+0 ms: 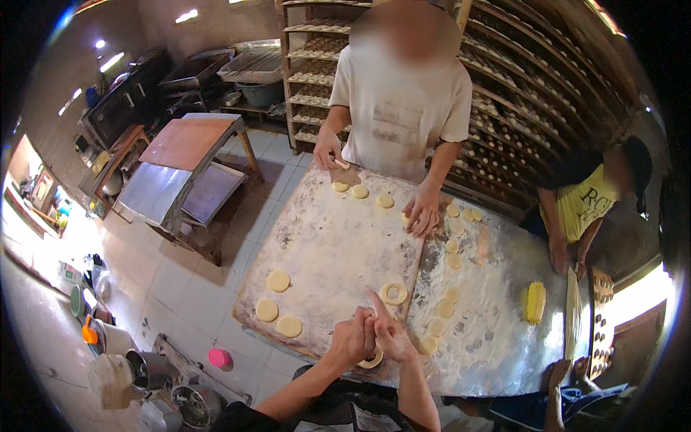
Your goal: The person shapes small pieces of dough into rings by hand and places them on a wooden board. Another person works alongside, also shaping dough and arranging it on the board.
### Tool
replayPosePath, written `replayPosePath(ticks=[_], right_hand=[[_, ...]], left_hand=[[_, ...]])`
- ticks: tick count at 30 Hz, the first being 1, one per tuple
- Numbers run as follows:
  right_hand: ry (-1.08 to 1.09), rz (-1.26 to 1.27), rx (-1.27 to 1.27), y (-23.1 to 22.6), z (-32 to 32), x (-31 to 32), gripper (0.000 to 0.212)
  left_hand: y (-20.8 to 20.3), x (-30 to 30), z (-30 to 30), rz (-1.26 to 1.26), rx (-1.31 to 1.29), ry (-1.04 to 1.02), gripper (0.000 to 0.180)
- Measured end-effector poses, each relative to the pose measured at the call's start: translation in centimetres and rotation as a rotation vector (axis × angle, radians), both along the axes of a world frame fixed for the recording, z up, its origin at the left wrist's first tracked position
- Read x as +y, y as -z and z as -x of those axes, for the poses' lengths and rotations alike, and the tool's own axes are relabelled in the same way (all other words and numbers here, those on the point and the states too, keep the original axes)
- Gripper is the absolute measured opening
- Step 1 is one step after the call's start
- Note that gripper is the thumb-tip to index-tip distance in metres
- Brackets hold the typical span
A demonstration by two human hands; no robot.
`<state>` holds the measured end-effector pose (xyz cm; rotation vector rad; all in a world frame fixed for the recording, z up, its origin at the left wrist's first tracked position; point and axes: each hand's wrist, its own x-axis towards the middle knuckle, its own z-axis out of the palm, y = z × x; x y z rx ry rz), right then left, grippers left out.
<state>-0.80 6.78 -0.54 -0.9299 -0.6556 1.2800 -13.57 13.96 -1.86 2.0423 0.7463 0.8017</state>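
Note:
My left hand [352, 337] is closed in a fist-like grip above the near edge of the floured table. Against it presses my right hand [393, 337], its index finger stretched forward and its other fingers curled in. Whatever lies between the two hands is hidden. A dough ring [371, 359] shows partly below my hands. Just ahead of the right hand lies another dough ring [394, 293], flat on the flour. Several round dough discs sit to the left, among them one dough disc [267, 310] near the table's corner.
Across the table [338, 245], a person [410, 101] handles dough discs with both hands. Other dough pieces [445, 308] line the metal part at right, near a yellow block [535, 302]. Another person [586, 201] works at the far right. Racks [317, 72] of dough stand behind.

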Motion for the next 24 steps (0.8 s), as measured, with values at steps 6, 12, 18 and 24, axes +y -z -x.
replayPosePath(ticks=[6, 12, 18, 24], right_hand=[[0.112, 0.104, -0.937, 0.5, 1.3, 1.4, 0.058], [0.345, -0.088, -0.62, -0.5, 2.2, 2.6, 0.051], [0.13, 0.021, -0.154, 0.2, 1.2, 3.2, 0.062], [0.166, -0.14, -0.134, 0.2, 1.3, 3.8, 0.079]], left_hand=[[0.0, 1.9, 0.1, 0.11, -0.195, -0.064, 0.011], [-0.4, 2.8, 0.1, 0.026, -0.171, 0.03, 0.018], [0.2, 4.4, -0.2, -0.02, -0.147, 0.048, 0.019], [0.1, 5.3, 0.0, 0.211, 0.027, -0.015, 0.021]])
